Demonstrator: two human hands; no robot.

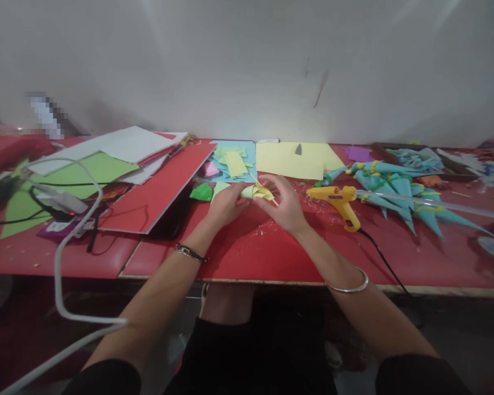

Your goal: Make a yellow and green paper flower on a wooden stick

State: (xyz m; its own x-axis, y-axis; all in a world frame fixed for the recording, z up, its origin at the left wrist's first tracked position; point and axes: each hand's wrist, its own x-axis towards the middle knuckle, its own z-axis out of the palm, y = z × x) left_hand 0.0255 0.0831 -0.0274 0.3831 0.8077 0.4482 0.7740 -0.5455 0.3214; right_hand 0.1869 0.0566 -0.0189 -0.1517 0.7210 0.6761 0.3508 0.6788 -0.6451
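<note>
The person's two hands hold a folded yellow-green paper piece just left of the yellow glue gun. The fingers of the left hand are closed on its left end; those of the right hand curl, partly open, around its creased yellow end. A thin pale stick shows beside it; whether the two are joined cannot be told.

The paper should be very light, fairly soft and easily crushed, with little slip. A gentle pinch on the rolled left part would probably suit it best, since the loose creased layers look likelier to bend.

The red table has a smooth covering, strewn with scraps near the glue gun. Blue paper cones lie right of the gun, a pale yellow sheet behind it to the left, and a plain grey wall rises beyond.
</note>
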